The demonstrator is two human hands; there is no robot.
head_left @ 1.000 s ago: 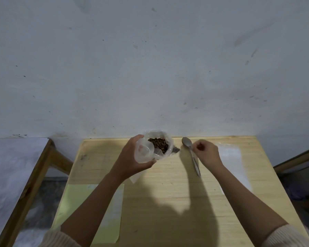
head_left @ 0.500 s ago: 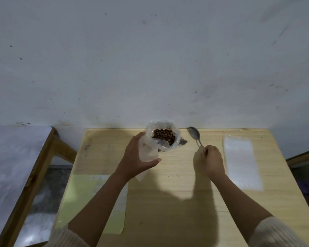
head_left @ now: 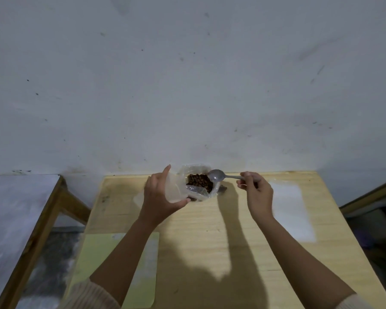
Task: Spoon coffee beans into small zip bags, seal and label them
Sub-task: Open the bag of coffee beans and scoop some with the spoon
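beside the beans (head_left: 198,182), right hand (head_left: 257,195) pinches spoon (head_left: 216,175) (left hand (head_left: 158,197) grips small bag (head_left: 173,190)).

Light wooden surface (head_left: 210,233), seen from above. An open clear bag of coffee beans (head_left: 198,182) stands at the middle of its far edge. Just right of the bag lies a small dark object (head_left: 222,188), too dim to identify. Further right of the bag lies a flat, pale translucent sheet (head_left: 292,210). Nearer than the bag and to its left, a yellow-green sheet (head_left: 98,253) lies flat.
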